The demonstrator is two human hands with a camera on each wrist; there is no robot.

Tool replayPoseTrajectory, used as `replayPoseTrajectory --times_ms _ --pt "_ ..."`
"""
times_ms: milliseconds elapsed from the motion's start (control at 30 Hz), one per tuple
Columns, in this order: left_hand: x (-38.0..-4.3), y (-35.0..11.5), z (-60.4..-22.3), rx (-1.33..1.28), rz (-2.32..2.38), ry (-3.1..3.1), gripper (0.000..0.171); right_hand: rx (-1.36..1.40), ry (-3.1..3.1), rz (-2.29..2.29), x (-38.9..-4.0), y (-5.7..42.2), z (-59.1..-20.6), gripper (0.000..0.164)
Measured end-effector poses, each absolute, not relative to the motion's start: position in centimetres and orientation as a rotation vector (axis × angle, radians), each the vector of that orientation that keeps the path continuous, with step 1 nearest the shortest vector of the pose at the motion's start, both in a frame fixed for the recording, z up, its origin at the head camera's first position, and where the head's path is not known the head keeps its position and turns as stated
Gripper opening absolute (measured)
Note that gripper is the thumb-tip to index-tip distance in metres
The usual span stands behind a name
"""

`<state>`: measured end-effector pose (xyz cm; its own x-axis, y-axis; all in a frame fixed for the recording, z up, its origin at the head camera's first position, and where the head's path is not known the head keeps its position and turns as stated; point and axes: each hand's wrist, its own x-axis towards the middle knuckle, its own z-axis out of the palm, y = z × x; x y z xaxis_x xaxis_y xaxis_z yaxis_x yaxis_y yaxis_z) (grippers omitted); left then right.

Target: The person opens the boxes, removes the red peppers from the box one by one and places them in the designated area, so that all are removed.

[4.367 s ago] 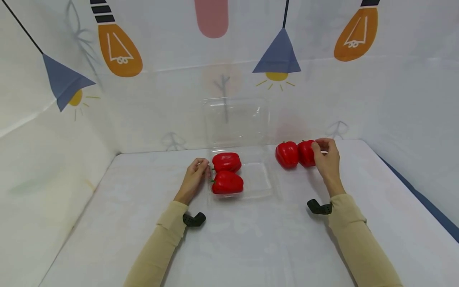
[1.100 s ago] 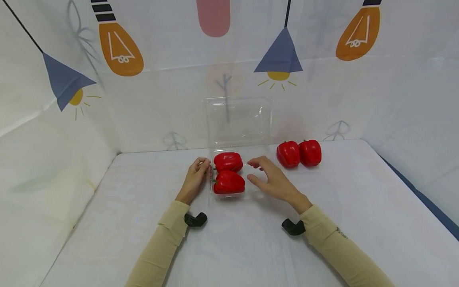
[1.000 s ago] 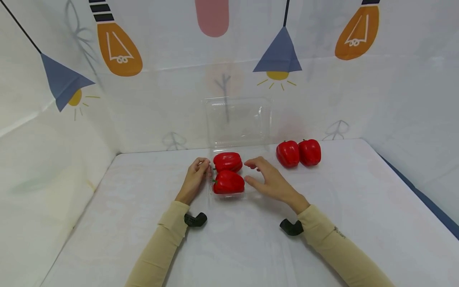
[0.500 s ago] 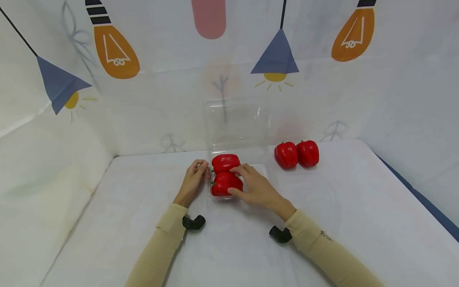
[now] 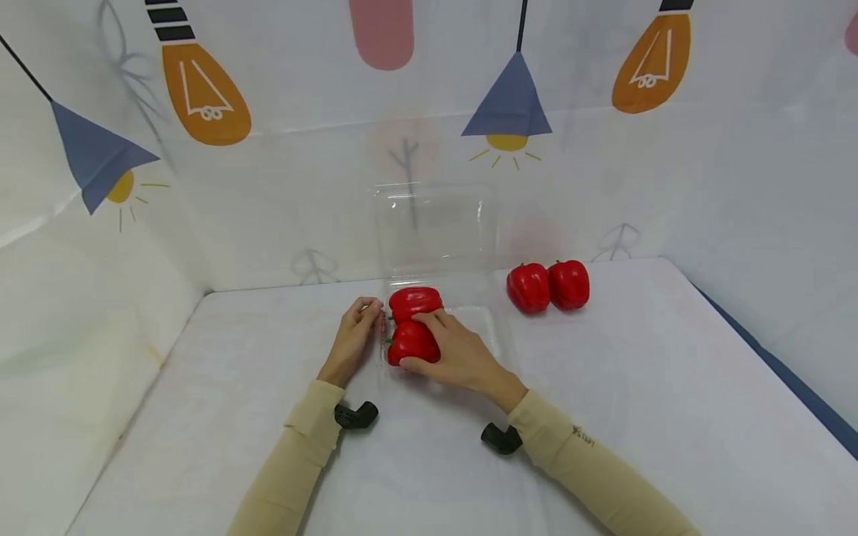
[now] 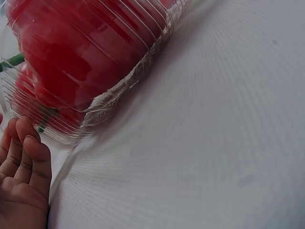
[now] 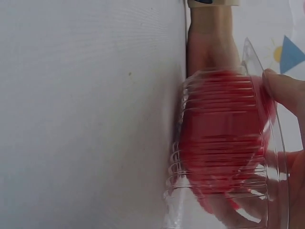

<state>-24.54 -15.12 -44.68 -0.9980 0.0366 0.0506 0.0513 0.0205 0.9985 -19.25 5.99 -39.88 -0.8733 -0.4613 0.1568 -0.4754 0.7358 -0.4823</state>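
Two peppers, the near pepper [image 5: 410, 342] and the far pepper [image 5: 412, 299], are seen lodged one behind the other in the left part of a clear box [image 5: 477, 321], at the centre of the frame on a white counter [image 5: 603, 424]. The near pepper is held in the right hand [image 5: 459, 356], with the thumb set along its lower edge and the fingertips bent over its upper edge, just beside the far pepper. By that grip the near pepper is met from its right end; its green stem is pointed to the left of the frame, away from the palm. Its long axis appears to be laid roughly across the frame and is crossed by the span from thumb to fingers, a relation on which any lift or turn may be judged to depend. In the right wrist view, the thumb is shown at the rim; how firmly the pepper is squeezed cannot be told.

At the box's left wall, the left hand [image 5: 351, 335] is stationed nearer the stem end, its fingers loosely bent and their tips rested against the outside. Behind, the lid [image 5: 436, 231] is raised upright. Toward the right of the frame, a third pepper [image 5: 527, 289] and a fourth pepper [image 5: 570, 284] are stood side by side, well apart from both hands.
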Motion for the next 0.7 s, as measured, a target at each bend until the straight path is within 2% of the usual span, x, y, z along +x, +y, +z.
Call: replayPoseTrajectory --times_ms 400,700 --pt "-23.2 -14.8 -42.2 -0.084 -2.263 -2.227 0.023 0.813 -2.813 0.862 -19.4 6.3 -40.1 0.065" --pt "-24.5 -15.2 -44.3 -0.073 -2.249 -2.218 0.030 0.789 -2.755 0.869 -19.5 6.5 -40.4 0.061"
